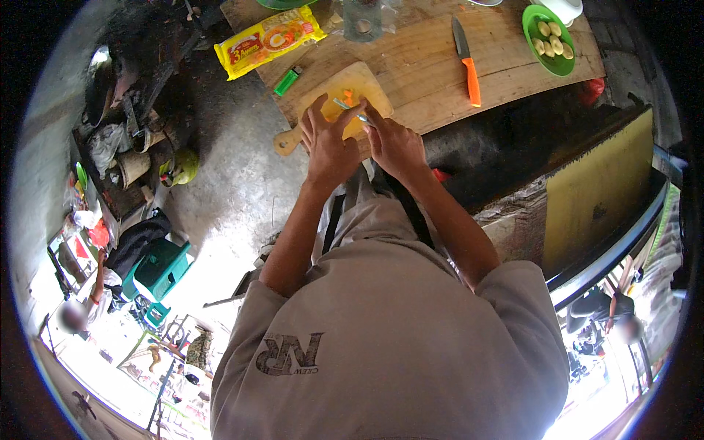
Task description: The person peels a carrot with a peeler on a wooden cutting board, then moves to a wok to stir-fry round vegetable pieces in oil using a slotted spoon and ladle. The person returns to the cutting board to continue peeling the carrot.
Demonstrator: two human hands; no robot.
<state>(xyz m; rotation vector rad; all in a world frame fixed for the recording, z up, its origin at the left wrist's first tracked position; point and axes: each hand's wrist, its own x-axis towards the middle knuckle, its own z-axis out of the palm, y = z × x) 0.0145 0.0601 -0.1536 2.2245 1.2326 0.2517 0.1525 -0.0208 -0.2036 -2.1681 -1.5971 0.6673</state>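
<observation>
A paddle-shaped wooden cutting board [375, 91] lies at the near left corner of the wooden table, its holed handle pointing left. Small orange pieces [347, 94], which look like cut carrot, are on it. My right hand [397, 147] grips a small knife [346, 105]; its narrow metal blade slants to the upper left above the board. My left hand [331, 140] is over the board's near part with its fingers spread, one fingertip close to the blade. Whether that finger touches the blade I cannot tell. More orange shows between the left fingers, partly hidden.
On the table [423, 71] are a knife with an orange handle [468, 71], a green lighter [287, 81], a yellow noodle packet [269, 41], a clear container [362, 22] and a green plate [531, 27] of peeled potatoes [551, 41]. Two people are visible beyond, left and right.
</observation>
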